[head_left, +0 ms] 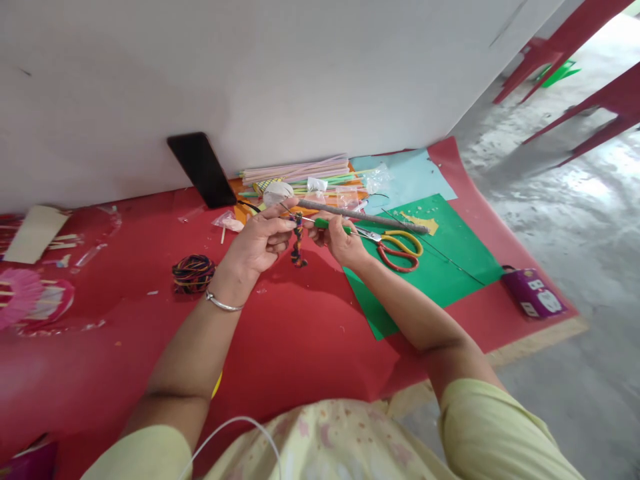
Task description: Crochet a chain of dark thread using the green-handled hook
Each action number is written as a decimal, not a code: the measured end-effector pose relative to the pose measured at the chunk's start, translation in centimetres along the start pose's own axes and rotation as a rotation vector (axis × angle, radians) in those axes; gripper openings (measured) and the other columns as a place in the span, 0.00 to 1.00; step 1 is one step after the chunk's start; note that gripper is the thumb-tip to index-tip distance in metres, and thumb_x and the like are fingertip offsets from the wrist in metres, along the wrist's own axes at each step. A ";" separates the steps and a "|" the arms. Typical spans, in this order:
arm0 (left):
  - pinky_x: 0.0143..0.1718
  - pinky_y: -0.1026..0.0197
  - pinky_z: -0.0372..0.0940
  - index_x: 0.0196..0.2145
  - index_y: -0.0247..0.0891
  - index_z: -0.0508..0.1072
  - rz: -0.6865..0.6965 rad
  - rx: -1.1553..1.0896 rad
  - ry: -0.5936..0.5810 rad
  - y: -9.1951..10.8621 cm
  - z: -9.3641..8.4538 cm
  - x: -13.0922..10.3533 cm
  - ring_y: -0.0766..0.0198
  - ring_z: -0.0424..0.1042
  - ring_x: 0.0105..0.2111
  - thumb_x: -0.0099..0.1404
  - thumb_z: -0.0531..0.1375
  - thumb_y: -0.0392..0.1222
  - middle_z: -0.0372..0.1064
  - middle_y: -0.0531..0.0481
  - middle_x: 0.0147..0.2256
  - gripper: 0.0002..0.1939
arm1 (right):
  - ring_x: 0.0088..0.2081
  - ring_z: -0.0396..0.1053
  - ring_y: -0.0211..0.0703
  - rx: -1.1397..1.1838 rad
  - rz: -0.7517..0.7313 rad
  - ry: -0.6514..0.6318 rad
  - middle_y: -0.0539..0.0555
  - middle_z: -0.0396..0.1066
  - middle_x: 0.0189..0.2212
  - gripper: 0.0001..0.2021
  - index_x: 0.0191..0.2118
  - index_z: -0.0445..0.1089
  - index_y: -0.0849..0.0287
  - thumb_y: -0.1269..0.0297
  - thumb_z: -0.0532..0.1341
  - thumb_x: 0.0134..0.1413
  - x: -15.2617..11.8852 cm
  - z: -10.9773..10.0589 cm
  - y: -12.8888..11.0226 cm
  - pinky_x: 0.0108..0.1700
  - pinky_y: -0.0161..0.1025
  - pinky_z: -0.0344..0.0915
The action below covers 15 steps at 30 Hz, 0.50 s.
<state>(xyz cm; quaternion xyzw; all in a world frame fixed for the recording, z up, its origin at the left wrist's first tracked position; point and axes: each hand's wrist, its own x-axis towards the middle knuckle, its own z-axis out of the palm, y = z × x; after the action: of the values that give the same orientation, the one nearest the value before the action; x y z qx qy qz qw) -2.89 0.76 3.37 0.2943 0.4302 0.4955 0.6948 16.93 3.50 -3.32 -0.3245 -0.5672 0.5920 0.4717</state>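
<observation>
A crochet hook with a green handle (325,224) lies in the fingers of my right hand (341,240), which is closed on it and points its thin metal tip to the left. My left hand (263,235) pinches the top of a short multicoloured crocheted strip (298,247) beside the hook's metal shaft. The strip hangs down between the two hands. Left of my left wrist, a ball of dark multicoloured yarn (193,274) rests on the red table covering (295,327). Exactly how the yarn loops round the hook is too small to tell.
Scissors with yellow and red handles (400,252) lie on a green sheet (435,267) at the right. A grey rod (370,217) lies behind my hands. A black phone (203,170) leans on the wall. A purple packet (535,293) sits near the right edge.
</observation>
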 end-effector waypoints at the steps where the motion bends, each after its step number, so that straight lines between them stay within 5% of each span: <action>1: 0.19 0.71 0.39 0.48 0.38 0.85 -0.007 0.001 -0.002 0.1 0.0 -0.1 0.78 0.46 0.16 0.48 0.72 0.30 0.54 0.65 0.20 0.27 | 0.31 0.71 0.41 -0.057 -0.041 -0.012 0.55 0.78 0.33 0.42 0.37 0.82 0.56 0.16 0.57 0.59 0.0 -0.2 -0.3 0.33 0.38 0.70; 8: 0.19 0.71 0.37 0.47 0.37 0.85 0.003 0.027 -0.031 0.5 -0.2 -0.3 0.78 0.43 0.16 0.48 0.71 0.31 0.50 0.66 0.18 0.25 | 0.40 0.79 0.49 -0.237 -0.276 -0.126 0.60 0.82 0.37 0.38 0.42 0.87 0.55 0.22 0.59 0.65 0.4 -1.8 -2.3 0.43 0.43 0.80; 15: 0.19 0.70 0.37 0.43 0.38 0.86 -0.009 0.023 -0.034 0.7 -0.5 -0.4 0.77 0.43 0.16 0.47 0.71 0.30 0.50 0.65 0.18 0.23 | 0.46 0.83 0.50 -0.246 -0.431 -0.243 0.59 0.85 0.43 0.28 0.50 0.88 0.51 0.35 0.59 0.75 0.8 -2.8 -2.3 0.51 0.46 0.80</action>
<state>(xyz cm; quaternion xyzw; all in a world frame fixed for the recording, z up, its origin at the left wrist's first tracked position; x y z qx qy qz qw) -3.67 0.64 3.84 0.3090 0.4254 0.4824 0.7006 19.61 5.09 -1.37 -0.1776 -0.7431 0.4392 0.4726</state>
